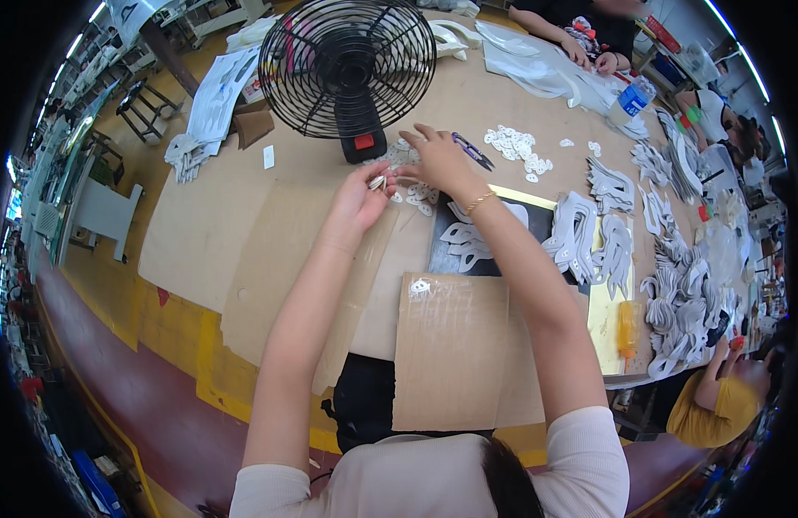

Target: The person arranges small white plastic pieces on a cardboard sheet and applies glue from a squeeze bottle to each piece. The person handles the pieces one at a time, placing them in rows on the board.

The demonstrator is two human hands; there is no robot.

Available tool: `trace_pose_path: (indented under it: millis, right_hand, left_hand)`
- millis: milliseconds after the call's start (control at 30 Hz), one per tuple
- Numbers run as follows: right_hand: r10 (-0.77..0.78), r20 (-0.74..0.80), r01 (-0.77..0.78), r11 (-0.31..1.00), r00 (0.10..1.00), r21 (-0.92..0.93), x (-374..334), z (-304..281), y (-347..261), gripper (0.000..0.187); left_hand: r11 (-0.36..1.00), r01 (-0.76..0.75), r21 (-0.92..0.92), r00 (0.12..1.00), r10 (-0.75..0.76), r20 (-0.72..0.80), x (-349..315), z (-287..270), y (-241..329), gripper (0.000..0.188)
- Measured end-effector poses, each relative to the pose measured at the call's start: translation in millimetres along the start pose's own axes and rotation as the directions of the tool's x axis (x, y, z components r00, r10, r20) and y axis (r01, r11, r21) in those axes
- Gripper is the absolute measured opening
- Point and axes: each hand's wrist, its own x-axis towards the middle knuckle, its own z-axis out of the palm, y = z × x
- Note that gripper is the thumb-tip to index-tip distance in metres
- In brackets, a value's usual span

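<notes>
My left hand (363,197) curls its fingers around a few small white cut-out pieces (378,182) just in front of the fan. Close by on its right, my right hand (444,161) has its fingers spread, with its thumb near the left fingertips; I see nothing held in it. A loose pile of similar small white cut-outs (423,197) lies on the table beneath and beside both hands. Purple-handled snips (473,151) rest just beyond my right hand. One more small white cut-out (420,286) sits on a brown cardboard sheet (455,363) nearer to me.
A black caged fan (347,69) stands ahead. More small white cut-outs (516,147) are heaped at the right. Stacks of grey-white curved pieces (574,229) cover the right side, near a yellow tool (627,328). A water bottle (632,102) stands farther back; co-workers sit around the table.
</notes>
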Motion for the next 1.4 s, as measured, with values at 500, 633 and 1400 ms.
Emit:
trace_pose_path:
  millis: [500,633,1400]
  right_hand:
    - [0.066,-0.085,-0.035,0.943,0.994,0.330,13.3,28.8,-5.6,0.026]
    - [0.200,0.135,-0.240,0.755,0.970,0.610,10.1,-9.6,-30.0,0.026]
    - [0.142,0.065,-0.137,0.587,0.988,0.798,-82.3,-71.6,-73.4,0.020]
  left_hand:
    - [0.993,0.066,-0.099,0.987,-0.080,-0.138,-56.9,1.4,12.6,0.044]
    - [0.984,0.103,-0.142,0.983,-0.123,-0.139,-54.9,13.9,5.7,0.052]
    - [0.865,0.214,-0.453,0.976,-0.177,0.124,-82.0,32.5,-51.7,0.031]
